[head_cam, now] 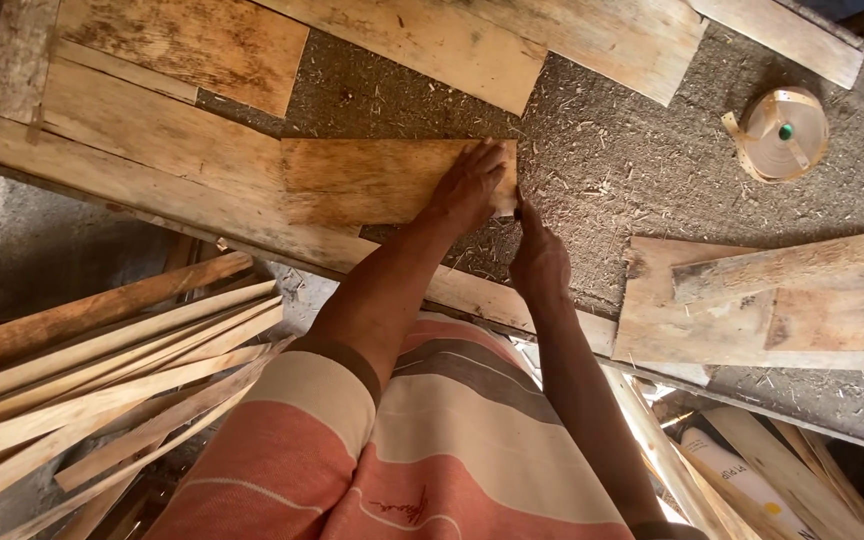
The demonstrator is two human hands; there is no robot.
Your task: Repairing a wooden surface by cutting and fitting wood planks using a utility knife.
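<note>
A small rectangular plywood piece (367,180) lies flat on the dusty grey workbench (602,150). My left hand (469,185) presses down on its right end, fingers spread over the wood. My right hand (539,258) sits just right of that edge, with a finger or thin tool, I cannot tell which, pointing up against the piece's right side. A striped orange and cream shirt fills the bottom of the view.
Larger wooden boards (152,130) lie at the left and along the top. A roll of tan tape (782,133) sits at the upper right. Stacked plywood scraps (752,310) rest at the right. Long wooden slats (102,380) lean below the bench at the left.
</note>
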